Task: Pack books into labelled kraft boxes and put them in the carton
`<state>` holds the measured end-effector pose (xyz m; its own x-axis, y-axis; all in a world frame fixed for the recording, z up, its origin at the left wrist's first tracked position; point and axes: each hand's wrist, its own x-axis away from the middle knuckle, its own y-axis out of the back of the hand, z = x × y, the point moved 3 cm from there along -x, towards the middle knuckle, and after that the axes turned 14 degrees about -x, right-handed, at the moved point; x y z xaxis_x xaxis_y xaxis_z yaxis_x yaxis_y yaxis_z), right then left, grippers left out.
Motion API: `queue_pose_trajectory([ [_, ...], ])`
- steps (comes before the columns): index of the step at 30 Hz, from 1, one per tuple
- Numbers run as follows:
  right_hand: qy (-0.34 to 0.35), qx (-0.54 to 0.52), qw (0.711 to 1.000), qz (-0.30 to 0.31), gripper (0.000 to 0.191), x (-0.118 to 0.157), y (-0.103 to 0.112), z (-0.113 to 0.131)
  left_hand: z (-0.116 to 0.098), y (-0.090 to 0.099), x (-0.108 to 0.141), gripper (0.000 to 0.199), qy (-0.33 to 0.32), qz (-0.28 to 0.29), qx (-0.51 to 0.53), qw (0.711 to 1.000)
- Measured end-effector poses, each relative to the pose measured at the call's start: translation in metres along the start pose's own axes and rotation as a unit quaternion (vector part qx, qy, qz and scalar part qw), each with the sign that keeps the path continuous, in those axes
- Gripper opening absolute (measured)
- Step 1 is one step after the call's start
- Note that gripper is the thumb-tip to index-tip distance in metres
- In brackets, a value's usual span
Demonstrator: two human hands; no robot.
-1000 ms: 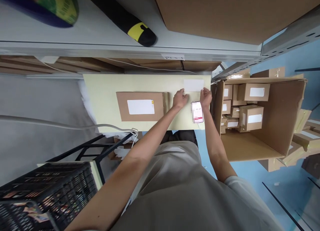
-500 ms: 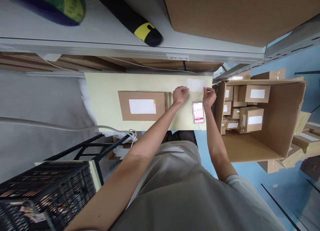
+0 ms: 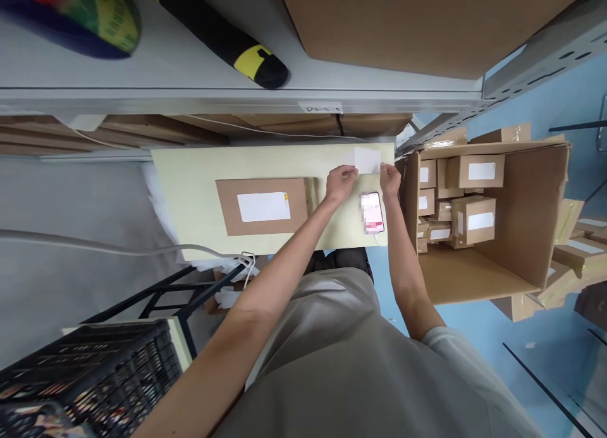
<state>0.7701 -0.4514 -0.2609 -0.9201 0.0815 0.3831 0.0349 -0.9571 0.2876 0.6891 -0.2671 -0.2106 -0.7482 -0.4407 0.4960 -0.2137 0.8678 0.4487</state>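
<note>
A small white sheet of paper (image 3: 367,160) is stretched between my two hands over the far right part of the cream tabletop (image 3: 265,160). My left hand (image 3: 341,182) pinches its near left corner. At its right edge, my right hand (image 3: 390,180) has thumb and finger closed on the other corner. Just below the paper lies a phone (image 3: 372,212) with a lit screen and a white cable. To the left of my left hand, a flat cardboard box (image 3: 227,204) rests on the table, bearing a white label (image 3: 264,207) with a small yellow mark.
Right of the table stands a large open carton (image 3: 521,217) holding several small labelled boxes. A grey metal shelf (image 3: 190,100) runs above the table's far edge, carrying a black-and-yellow tool (image 3: 227,36). A black plastic crate (image 3: 109,368) sits at lower left.
My right hand has shifted slightly left, nearer my left hand, and the paper between them looks narrower. The whole view has also shifted and tilted a little.
</note>
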Motion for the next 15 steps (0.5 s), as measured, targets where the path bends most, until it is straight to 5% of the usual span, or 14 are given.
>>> queue_pose_trajectory([
  [5,-0.021,-0.016,0.999,-0.024,0.027,0.010,0.000,0.017,0.006,0.011,-0.004,0.013,0.043,-0.004,0.007,0.999],
  [10,0.013,-0.016,1.000,-0.017,0.030,0.024,0.001,0.042,0.007,0.016,-0.002,0.017,0.089,0.012,-0.022,0.996],
  [15,0.105,0.039,0.993,0.020,0.045,0.049,-0.008,0.073,0.001,0.021,-0.004,0.056,0.102,-0.038,0.007,0.994],
])
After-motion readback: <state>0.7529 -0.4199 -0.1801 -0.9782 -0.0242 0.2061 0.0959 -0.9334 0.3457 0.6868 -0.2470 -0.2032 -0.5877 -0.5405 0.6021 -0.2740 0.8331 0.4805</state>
